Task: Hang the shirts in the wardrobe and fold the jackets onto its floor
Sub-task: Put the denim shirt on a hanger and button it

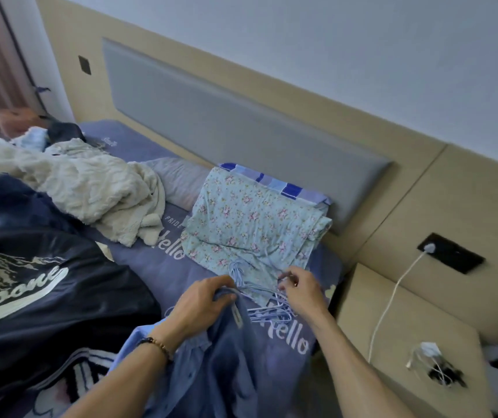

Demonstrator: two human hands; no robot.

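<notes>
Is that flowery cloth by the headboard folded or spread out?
Folded. The floral cloth lies in stacked layers with doubled edges at its right side, resting on a striped pillow.

Only the person's two forearms and hands show, entering from the bottom edge of the head view. Both forearms are bare to the frame's edge, with no sleeve, watch or glove on either. The left hand (199, 306) has one item near it: a thin beaded bracelet (154, 345) round the wrist, its beads small and round, mixing dark, nearly black ones with a few amber or brown ones, strung in a single row. The right hand (302, 292) and its wrist carry nothing; no ring can be made out on the fingers of either hand, though the fingertips are slightly blurred.
</notes>
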